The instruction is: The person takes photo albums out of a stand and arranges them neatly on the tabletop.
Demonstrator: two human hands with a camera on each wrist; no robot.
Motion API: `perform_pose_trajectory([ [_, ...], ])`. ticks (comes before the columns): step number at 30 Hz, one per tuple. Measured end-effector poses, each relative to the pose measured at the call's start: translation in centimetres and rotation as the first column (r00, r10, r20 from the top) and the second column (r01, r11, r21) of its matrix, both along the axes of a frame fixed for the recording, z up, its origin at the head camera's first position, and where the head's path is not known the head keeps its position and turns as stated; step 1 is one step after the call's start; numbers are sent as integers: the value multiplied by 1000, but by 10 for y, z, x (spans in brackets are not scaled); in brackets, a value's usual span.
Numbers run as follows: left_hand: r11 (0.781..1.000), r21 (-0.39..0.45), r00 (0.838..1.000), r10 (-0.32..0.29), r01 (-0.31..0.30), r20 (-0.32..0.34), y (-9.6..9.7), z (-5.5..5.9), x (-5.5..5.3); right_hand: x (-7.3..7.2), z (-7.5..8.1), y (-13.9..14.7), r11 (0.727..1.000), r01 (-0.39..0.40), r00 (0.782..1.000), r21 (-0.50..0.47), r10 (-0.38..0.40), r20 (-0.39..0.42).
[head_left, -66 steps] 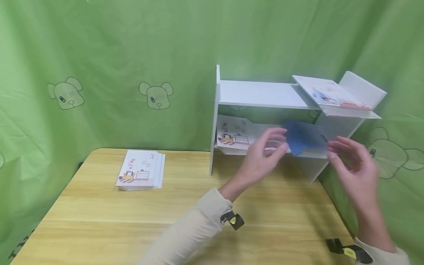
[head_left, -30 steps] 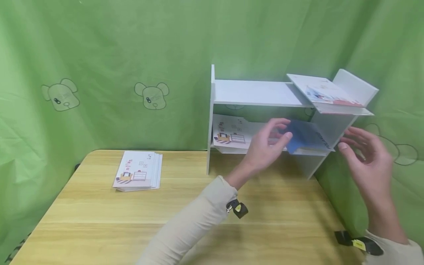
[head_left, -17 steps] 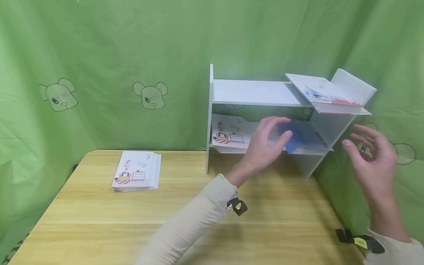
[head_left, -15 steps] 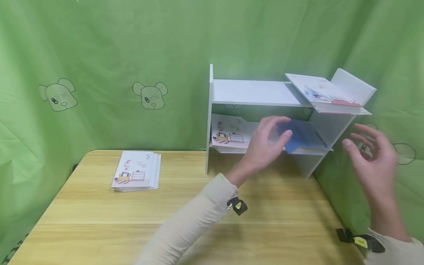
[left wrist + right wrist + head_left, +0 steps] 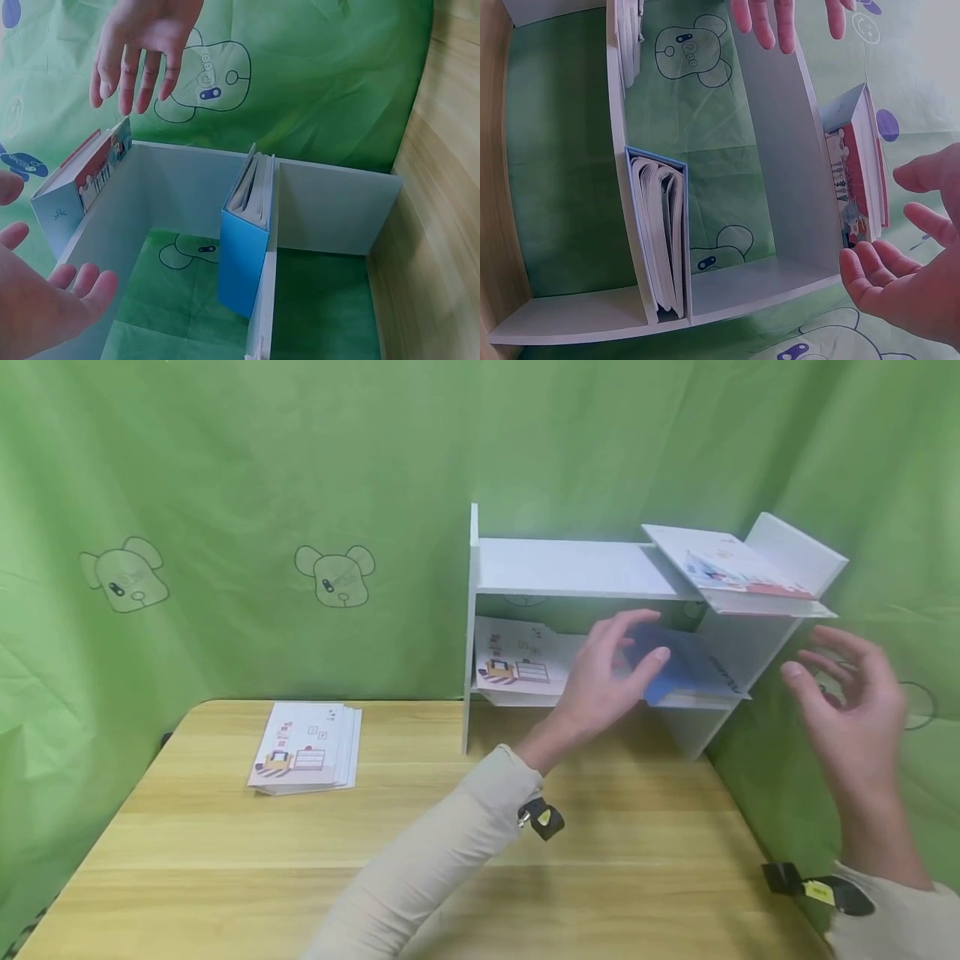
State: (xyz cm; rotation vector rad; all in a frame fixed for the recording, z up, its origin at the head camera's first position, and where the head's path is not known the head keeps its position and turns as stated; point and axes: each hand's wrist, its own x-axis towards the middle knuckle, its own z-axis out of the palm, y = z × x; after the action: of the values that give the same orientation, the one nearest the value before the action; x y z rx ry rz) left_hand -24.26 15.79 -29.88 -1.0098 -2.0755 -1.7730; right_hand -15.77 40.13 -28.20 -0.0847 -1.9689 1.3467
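My left hand [image 5: 611, 672] is held before the lower shelf, fingers loosely bent and thumb apart, holding nothing. In the head view it overlaps part of the blue folder [image 5: 678, 664], which lies at the shelf's right end with pages inside. My right hand [image 5: 858, 702] hovers to the right of the shelf unit [image 5: 468, 635], fingers relaxed and nothing in them. Above, a white hardcover book [image 5: 742, 564] with red and blue pictures lies on the top shelf, jutting past its front edge. The right wrist view shows the folder's page edges [image 5: 660, 240].
White illustrated booklets [image 5: 517, 660] lie at the left of the lower shelf. A similar stack of booklets [image 5: 303, 747] sits on the wooden table [image 5: 225, 860] at the left. Green curtain [image 5: 262, 460] with bear drawings hangs behind and to the right.
My right hand has drawn away from the blue folder to the right. My left hand has stayed near the folder, shifting only slightly. The folder and books remain on the shelves.
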Motion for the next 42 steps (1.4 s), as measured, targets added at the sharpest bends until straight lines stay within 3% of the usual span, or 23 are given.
perform_pose_trajectory([
  [8, 997, 71, 998, -46, 44, 34, 5, 6, 0, -6, 1, 5, 999, 31, 999, 22, -32, 23],
  [12, 996, 70, 997, -56, 52, 53, 10, 10, -1, -9, 2, 9, 999, 2, 1000, -54, -2, -2],
  [18, 997, 60, 996, -52, 47, 77, 18, 15, -2, -12, 5, 13, 1000, 11, 999, -27, -10, 34],
  [26, 997, 60, 993, -57, 52, 100, 29, 21, -4, -16, 8, 17, 996, -10, 1000, -94, 11, 15],
  [42, 998, 52, 984, -48, 40, 170, 44, 39, -9, -26, 16, 23, 951, -146, 989, -272, 128, -79],
])
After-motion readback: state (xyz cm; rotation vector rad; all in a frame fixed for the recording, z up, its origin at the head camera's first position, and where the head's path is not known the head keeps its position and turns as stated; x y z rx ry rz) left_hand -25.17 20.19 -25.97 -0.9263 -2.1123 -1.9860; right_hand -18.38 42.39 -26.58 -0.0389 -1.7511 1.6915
